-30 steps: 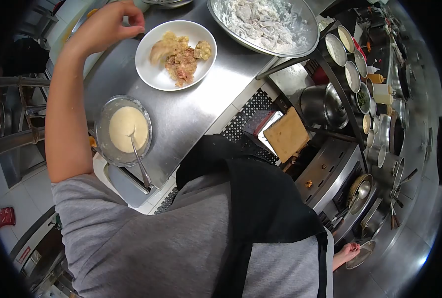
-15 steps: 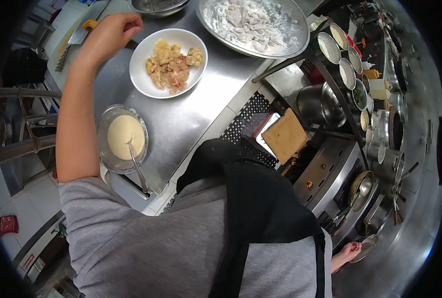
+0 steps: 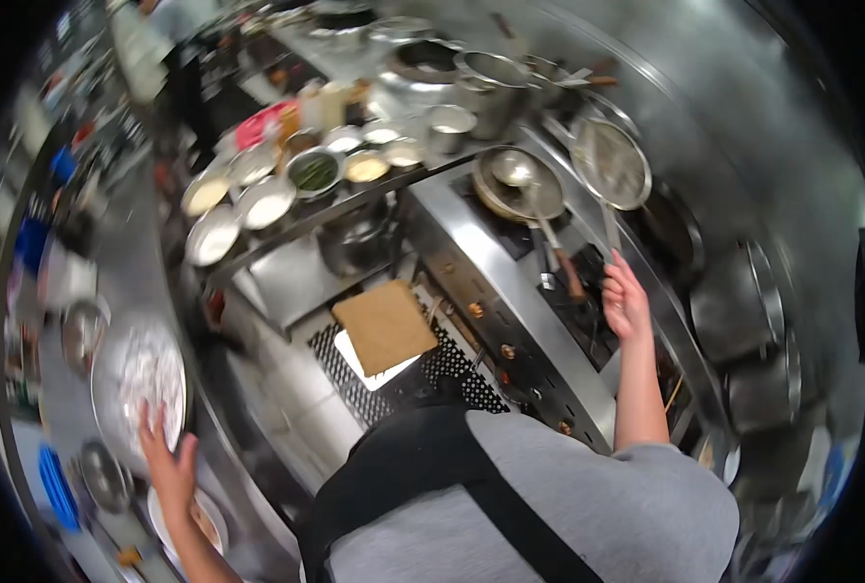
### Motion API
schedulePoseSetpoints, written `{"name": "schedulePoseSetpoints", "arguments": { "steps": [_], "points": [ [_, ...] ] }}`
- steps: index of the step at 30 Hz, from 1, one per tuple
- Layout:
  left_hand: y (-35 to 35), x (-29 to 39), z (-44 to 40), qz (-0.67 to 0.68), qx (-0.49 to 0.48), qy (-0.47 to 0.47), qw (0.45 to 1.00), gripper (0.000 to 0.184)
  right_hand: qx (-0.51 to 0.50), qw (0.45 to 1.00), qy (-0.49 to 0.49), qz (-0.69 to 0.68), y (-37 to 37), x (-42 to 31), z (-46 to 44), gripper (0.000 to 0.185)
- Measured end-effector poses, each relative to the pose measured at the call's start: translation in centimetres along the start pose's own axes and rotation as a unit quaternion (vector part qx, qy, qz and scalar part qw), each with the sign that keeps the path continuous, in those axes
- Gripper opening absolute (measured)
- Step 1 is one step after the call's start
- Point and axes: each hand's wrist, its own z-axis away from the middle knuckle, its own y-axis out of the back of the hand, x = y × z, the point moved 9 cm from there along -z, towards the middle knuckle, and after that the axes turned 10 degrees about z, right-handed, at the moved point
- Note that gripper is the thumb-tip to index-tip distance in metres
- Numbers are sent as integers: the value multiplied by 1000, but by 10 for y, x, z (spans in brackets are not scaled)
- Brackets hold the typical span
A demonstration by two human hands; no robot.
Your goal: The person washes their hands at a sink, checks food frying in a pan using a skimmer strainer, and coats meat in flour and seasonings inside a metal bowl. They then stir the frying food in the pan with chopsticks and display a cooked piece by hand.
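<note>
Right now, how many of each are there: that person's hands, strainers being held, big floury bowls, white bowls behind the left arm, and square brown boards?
Hands: 2, left hand and right hand
Held strainer: 1
Big floury bowl: 1
White bowl, partly hidden: 1
Square brown board: 1
Total: 6

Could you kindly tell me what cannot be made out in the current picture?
In the head view:
White bowl: contents partly hidden behind the left forearm.
Strainer: handle's end, hidden in the right hand's grip.
Left hand: blur hides whether it touches the floury steel bowl.
Background person: blurred, cut off by the top edge.
</note>
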Motion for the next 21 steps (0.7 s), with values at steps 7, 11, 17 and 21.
{"name": "schedulePoseSetpoints", "arguments": {
  "steps": [7,11,17,21],
  "points": [
    [-152,83,-17,108,-97,-16,989,52,24,999,44,5,67,-47,-85,32],
    [-228,108,2,63,-151,31,986,47,176,966,120,148,127,-126,-182,28],
    [-318,42,77,39,-231,117,965,52,367,556,213,715,206,-215,-345,35],
    [-317,5,131,-7,-245,221,944,52,310,571,108,752,211,-216,-388,39]
  ]
}}
